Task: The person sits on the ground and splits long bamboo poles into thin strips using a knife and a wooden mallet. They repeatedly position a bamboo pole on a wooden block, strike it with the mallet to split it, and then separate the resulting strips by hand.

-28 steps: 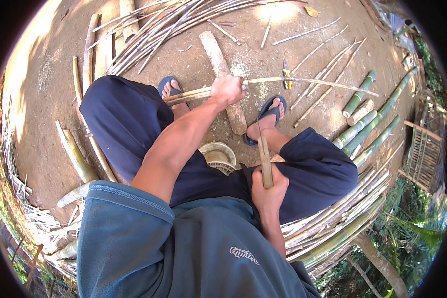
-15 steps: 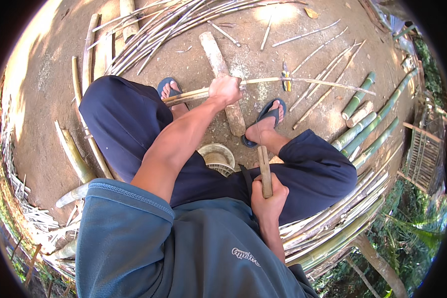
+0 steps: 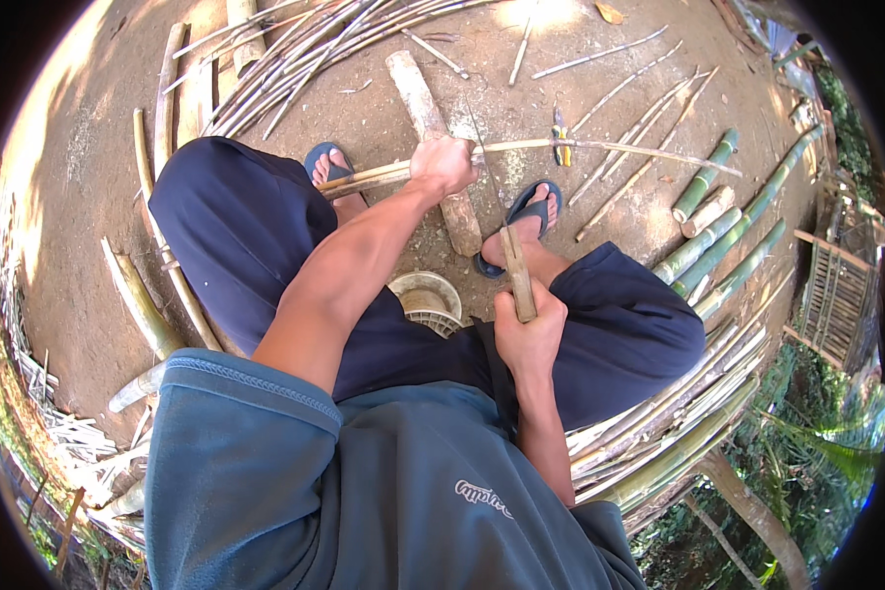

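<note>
My left hand [image 3: 444, 163] is closed round a long thin bamboo cane [image 3: 388, 175], pressing it down across a short log [image 3: 418, 93] on the ground. The cane runs from beside my left knee out to the right. My right hand [image 3: 529, 334] grips the wooden handle [image 3: 516, 270] of a thin-bladed saw. Its narrow dark blade [image 3: 490, 162] points away from me and crosses the cane just right of my left fist. Whether the edge has bitten into the cane cannot be made out.
Pliers [image 3: 561, 138] with coloured handles lie beyond the cane. A pale bucket [image 3: 428, 293] stands between my legs. Loose thin canes [image 3: 649, 118] and green bamboo lengths [image 3: 723, 251] lie to the right, a cane pile [image 3: 305, 59] far left, split strips [image 3: 678, 413] near my right side.
My right hand has moved forward, carrying the saw, so more blade now extends past the cane. My left hand keeps its hold. The whole view has shifted slightly.
</note>
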Demonstrator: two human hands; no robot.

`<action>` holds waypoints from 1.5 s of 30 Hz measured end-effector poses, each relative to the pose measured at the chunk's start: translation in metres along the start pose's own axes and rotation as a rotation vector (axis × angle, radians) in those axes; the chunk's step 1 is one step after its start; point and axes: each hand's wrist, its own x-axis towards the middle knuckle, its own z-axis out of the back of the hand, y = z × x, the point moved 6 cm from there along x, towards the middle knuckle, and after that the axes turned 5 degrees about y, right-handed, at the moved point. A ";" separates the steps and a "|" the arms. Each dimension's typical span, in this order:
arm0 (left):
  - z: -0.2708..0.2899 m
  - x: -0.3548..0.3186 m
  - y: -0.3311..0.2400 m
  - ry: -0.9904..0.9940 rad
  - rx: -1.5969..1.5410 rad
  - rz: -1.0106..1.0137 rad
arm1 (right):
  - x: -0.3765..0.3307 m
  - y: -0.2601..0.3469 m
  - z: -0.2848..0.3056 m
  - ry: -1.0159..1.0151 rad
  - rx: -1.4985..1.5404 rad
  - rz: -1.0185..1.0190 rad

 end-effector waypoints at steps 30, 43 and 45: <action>0.001 0.009 0.012 -0.039 -0.013 0.029 | 0.002 -0.009 -0.002 -0.001 -0.049 0.018; 0.006 -0.001 0.012 0.048 -0.016 0.086 | 0.000 0.013 -0.001 -0.017 -0.035 0.070; 0.005 0.004 0.022 0.047 -0.045 0.139 | -0.030 0.022 0.012 -0.056 0.062 0.118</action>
